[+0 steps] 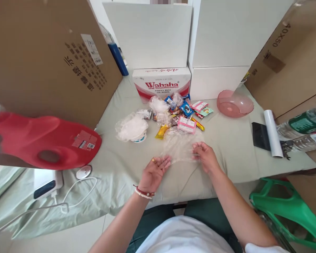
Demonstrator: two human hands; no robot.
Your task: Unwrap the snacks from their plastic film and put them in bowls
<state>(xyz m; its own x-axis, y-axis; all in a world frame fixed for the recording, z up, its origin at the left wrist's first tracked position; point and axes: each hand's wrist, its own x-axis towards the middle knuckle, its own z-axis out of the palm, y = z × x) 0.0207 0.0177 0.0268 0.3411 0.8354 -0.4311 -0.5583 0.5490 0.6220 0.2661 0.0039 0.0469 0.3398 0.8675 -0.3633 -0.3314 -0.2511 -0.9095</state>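
Note:
A thin clear plastic bag (181,147) lies spread between my hands on the cloth-covered table. My left hand (155,172) is palm up, fingers apart, its fingertips touching the bag's left edge. With fingers pinched together, my right hand (204,154) holds the bag's right edge. Just beyond the bag is a pile of wrapped snacks, including a pink-and-white packet (186,125), a yellow packet (161,132) and a blue packet (186,109). Crumpled clear plastic (158,104) lies among them. Left of the pile stands a small white cup (140,136) covered by bunched plastic (131,125).
A pink bowl (235,104) is at the back right, beside a Wahaha box (162,84). A red jug (52,140), a white charger (46,181) and its cable are left. Plastic bottles (305,124), a white roll (273,133) and a green stool (287,211) are right.

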